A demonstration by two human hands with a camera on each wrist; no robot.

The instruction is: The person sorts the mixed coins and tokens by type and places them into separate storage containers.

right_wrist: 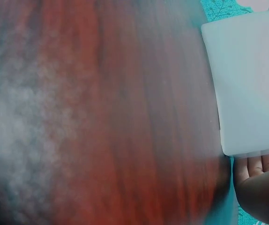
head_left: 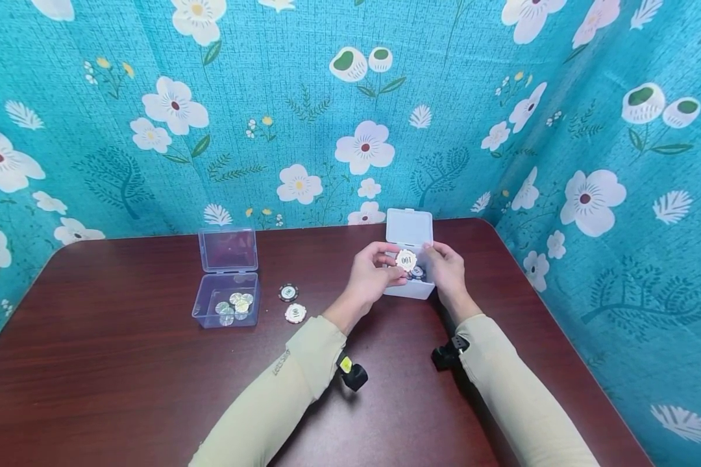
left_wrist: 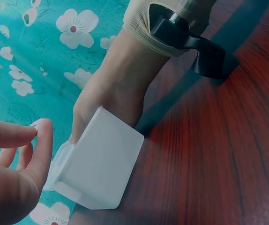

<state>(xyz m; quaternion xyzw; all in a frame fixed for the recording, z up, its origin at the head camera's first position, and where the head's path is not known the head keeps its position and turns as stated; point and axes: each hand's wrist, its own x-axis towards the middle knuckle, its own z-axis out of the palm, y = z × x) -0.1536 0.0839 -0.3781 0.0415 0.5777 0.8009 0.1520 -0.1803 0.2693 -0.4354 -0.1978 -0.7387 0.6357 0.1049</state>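
Observation:
My left hand [head_left: 369, 272] pinches a white poker chip [head_left: 405, 260] marked 100 between thumb and fingers, over an open white plastic box [head_left: 410, 289]. In the left wrist view, the thin edge of this chip shows at the fingertips. Dark poker chips [head_left: 417, 272] lie inside the box, partly hidden by the held one. With thumb at the rim and fingers along the outer wall, my right hand [head_left: 451, 275] holds the box by its right side. The right wrist view shows these fingers [right_wrist: 256, 166] against the box wall.
A clear purple-tinted box [head_left: 229, 281], lid raised, stands on the left with several silvery coins [head_left: 233, 306]. Between the boxes lie a black poker chip [head_left: 289, 292] and a white poker chip [head_left: 295, 314]. A flowered teal curtain [head_left: 304, 149] hangs behind the dark wooden table [head_left: 122, 363].

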